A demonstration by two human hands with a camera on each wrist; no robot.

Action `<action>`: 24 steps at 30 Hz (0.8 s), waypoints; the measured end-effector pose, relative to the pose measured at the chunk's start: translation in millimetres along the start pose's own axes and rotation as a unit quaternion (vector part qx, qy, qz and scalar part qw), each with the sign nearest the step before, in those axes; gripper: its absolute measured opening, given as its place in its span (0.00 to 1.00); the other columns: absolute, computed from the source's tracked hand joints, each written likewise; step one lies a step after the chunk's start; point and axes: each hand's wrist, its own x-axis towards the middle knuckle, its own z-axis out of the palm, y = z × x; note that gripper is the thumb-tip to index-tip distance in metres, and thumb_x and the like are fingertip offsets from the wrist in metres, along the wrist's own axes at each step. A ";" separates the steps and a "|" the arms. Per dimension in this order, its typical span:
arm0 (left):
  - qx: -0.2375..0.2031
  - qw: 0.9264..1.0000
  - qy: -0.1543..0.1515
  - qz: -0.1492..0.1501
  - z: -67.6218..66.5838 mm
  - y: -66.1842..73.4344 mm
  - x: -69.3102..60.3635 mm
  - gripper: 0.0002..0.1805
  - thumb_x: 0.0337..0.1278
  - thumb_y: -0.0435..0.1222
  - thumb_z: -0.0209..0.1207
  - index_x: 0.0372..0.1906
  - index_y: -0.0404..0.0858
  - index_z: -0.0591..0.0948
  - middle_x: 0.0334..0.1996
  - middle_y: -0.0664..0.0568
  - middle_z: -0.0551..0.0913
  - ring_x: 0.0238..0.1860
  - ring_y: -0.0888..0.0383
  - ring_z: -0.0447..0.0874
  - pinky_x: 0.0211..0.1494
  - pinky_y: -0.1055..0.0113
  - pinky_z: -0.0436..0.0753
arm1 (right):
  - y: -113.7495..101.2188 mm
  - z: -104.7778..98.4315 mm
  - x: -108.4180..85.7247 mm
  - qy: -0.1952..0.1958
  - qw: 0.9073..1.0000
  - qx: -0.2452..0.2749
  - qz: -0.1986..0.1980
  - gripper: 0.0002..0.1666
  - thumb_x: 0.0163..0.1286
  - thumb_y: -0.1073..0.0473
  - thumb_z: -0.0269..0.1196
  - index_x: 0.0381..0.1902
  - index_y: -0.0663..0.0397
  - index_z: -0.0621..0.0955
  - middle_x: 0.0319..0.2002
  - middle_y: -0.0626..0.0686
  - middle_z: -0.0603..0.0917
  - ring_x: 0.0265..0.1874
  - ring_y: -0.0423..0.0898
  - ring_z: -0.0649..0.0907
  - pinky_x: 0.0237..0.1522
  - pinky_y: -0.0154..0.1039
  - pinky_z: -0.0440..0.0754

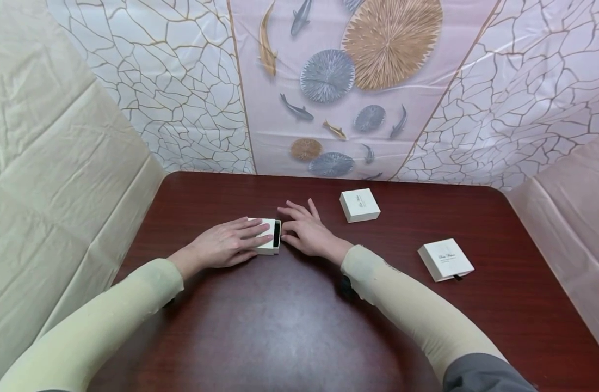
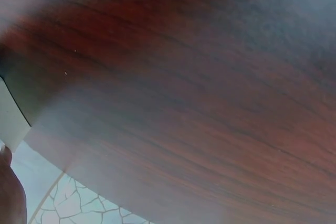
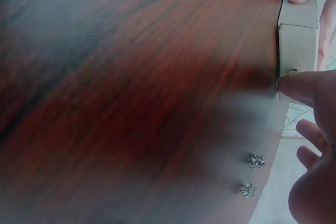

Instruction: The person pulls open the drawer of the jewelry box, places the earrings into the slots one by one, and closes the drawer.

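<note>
A small white box (image 1: pixel 266 250) lies left of centre in the head view, its inner tray sticking out at the right end and showing a dark inside. My left hand (image 1: pixel 224 243) rests on it with fairly straight fingers across the top; the thumb touches its near side. At the tray end is my right hand (image 1: pixel 310 233), one digit touching the tray (image 3: pixel 296 51) in the right wrist view, other fingers loosely bent. Two sparkly flower-shaped pieces, one (image 3: pixel 256 161) beside the other (image 3: pixel 248 190), lie on the table near the right hand.
A second white box (image 1: pixel 360 205) stands toward the back, right of my right hand. Another white box (image 1: pixel 446 260), with a small dark tab at its front, lies farther right. The dark red table (image 1: pixel 279 337) meets patterned cloth (image 1: pixel 191 109) at its back edge.
</note>
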 end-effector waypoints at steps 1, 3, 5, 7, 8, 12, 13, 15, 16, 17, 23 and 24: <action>0.001 1.000 -0.001 0.001 0.4 -0.3 -0.3 0.31 0.67 0.42 0.70 0.73 0.40 0.80 0.71 0.39 0.79 0.74 0.41 0.76 0.74 0.43 0.76 | -0.1 -0.6 -0.7 -0.001 1.000 0.002 0.001 0.05 0.76 0.55 0.69 0.37 0.46 0.88 0.77 0.58 0.74 0.82 0.61 0.62 0.78 0.78 0.46; 0.001 1.000 -0.002 0.002 0.9 -0.9 -0.9 0.31 0.68 0.42 0.70 0.73 0.40 0.80 0.71 0.40 0.79 0.74 0.41 0.76 0.74 0.44 0.77 | 0.0 -2.1 -2.5 -0.004 1.000 0.007 0.005 0.05 0.76 0.55 0.69 0.37 0.47 0.88 0.77 0.58 0.73 0.83 0.60 0.61 0.78 0.78 0.45; 0.001 1.000 -0.001 0.003 1.4 -1.5 -1.2 0.31 0.68 0.43 0.70 0.73 0.40 0.81 0.71 0.40 0.79 0.74 0.41 0.76 0.74 0.44 0.77 | 1.1 -3.3 -4.3 -0.004 1.000 0.007 0.007 0.06 0.76 0.55 0.69 0.36 0.46 0.88 0.77 0.58 0.73 0.83 0.60 0.61 0.78 0.77 0.44; 0.002 1.000 0.002 0.006 1.9 -2.1 -1.0 0.31 0.67 0.43 0.71 0.73 0.40 0.81 0.71 0.40 0.80 0.74 0.41 0.76 0.74 0.44 0.77 | 2.3 -5.3 -6.5 -0.006 1.000 0.006 0.010 0.06 0.76 0.55 0.69 0.36 0.46 0.88 0.77 0.58 0.73 0.83 0.59 0.61 0.78 0.77 0.44; 0.002 1.000 0.003 0.007 2.1 -2.4 -0.8 0.31 0.67 0.43 0.71 0.72 0.40 0.81 0.71 0.39 0.80 0.73 0.41 0.76 0.74 0.44 0.76 | 3.2 -6.1 -7.7 -0.005 1.000 0.005 0.012 0.06 0.76 0.55 0.69 0.36 0.46 0.88 0.77 0.58 0.73 0.83 0.59 0.61 0.78 0.77 0.44; 0.003 1.000 0.004 0.009 1.7 -2.1 -0.5 0.31 0.67 0.42 0.71 0.72 0.39 0.81 0.71 0.39 0.80 0.73 0.41 0.76 0.74 0.44 0.76 | 6.7 -9.3 -12.1 -0.004 1.000 0.002 0.014 0.05 0.74 0.56 0.70 0.35 0.46 0.88 0.77 0.58 0.73 0.83 0.60 0.61 0.78 0.78 0.44; 0.003 1.000 0.002 0.008 1.5 -2.1 -0.3 0.31 0.67 0.42 0.71 0.72 0.40 0.81 0.71 0.39 0.80 0.74 0.41 0.76 0.74 0.45 0.76 | 7.8 -9.8 -13.2 -0.003 1.000 0.002 0.014 0.05 0.74 0.56 0.70 0.35 0.46 0.88 0.77 0.58 0.73 0.83 0.60 0.61 0.78 0.78 0.44; 0.002 1.000 0.000 0.006 0.9 -1.7 -0.2 0.31 0.67 0.42 0.70 0.73 0.40 0.81 0.71 0.40 0.79 0.74 0.41 0.76 0.74 0.45 0.76 | 9.9 -10.8 -15.3 -0.002 1.000 0.001 0.014 0.06 0.74 0.56 0.70 0.34 0.46 0.87 0.77 0.58 0.73 0.83 0.61 0.61 0.77 0.78 0.44; 0.002 1.000 -0.002 0.004 0.8 -1.7 -0.4 0.31 0.68 0.42 0.70 0.73 0.40 0.81 0.72 0.39 0.79 0.74 0.41 0.76 0.74 0.44 0.76 | 10.9 -11.2 -16.2 -0.001 1.000 -0.001 0.013 0.06 0.74 0.56 0.70 0.34 0.46 0.87 0.77 0.58 0.73 0.83 0.61 0.61 0.77 0.79 0.45; 0.000 1.000 -0.002 0.003 0.6 -1.5 -0.3 0.31 0.68 0.42 0.70 0.73 0.40 0.81 0.72 0.39 0.79 0.74 0.41 0.76 0.74 0.44 0.76 | 12.1 -11.3 -17.2 -0.001 1.000 -0.002 0.014 0.07 0.74 0.56 0.70 0.33 0.45 0.87 0.77 0.58 0.73 0.83 0.61 0.61 0.77 0.79 0.45; -0.005 1.000 -0.001 0.000 0.4 -0.9 -0.2 0.30 0.67 0.41 0.70 0.73 0.40 0.81 0.72 0.39 0.79 0.74 0.41 0.75 0.74 0.44 0.76 | 16.0 -13.1 -22.0 0.000 1.000 0.004 0.018 0.07 0.73 0.57 0.70 0.32 0.46 0.86 0.77 0.59 0.73 0.83 0.61 0.61 0.78 0.78 0.44; -0.005 1.000 -0.002 0.000 0.3 -0.8 -0.3 0.30 0.68 0.41 0.70 0.73 0.40 0.81 0.72 0.40 0.79 0.74 0.42 0.75 0.75 0.45 0.76 | 16.3 -13.5 -22.5 0.000 1.000 0.004 0.018 0.07 0.73 0.57 0.70 0.32 0.46 0.87 0.77 0.59 0.73 0.83 0.61 0.61 0.78 0.78 0.44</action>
